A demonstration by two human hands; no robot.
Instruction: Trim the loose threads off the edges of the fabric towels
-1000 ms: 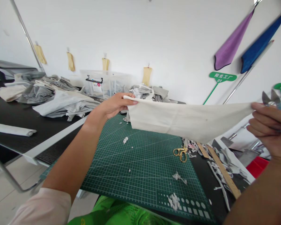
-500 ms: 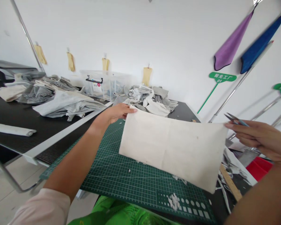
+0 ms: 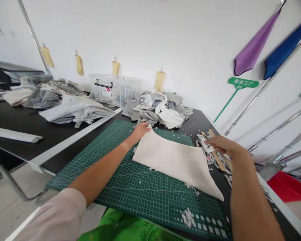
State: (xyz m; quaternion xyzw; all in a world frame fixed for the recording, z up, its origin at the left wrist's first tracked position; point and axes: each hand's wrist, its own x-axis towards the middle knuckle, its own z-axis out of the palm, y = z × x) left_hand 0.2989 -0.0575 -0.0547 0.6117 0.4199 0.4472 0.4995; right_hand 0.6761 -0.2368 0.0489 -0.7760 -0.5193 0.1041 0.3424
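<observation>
Cream-white rectangular cloth panel (image 3: 175, 160) now lies flat on the green gridded cutting mat (image 3: 125, 187), which covers the near end of the black desk (image 3: 199, 120). A second ago the same panel was up in the air, pulled taut between both hands. Half a second ago it was tilting downward. It has since been lowered, so the mat carries it rather than the hands, and its near right corner points toward the mat's front edge.

The left hand (image 3: 140, 130) is at the panel's far left corner, with its fingers drawn together on the cloth's edge, apparently pinching it. The right hand (image 3: 219, 144) is at the far right corner. Its fingers are curled and close together, with the tips among white fabric scraps (image 3: 203, 144) just beside a wooden ruler (image 3: 217, 157). I cannot tell whether they grip the cloth. The small metal snips that hand held earlier do not show now.
</observation>
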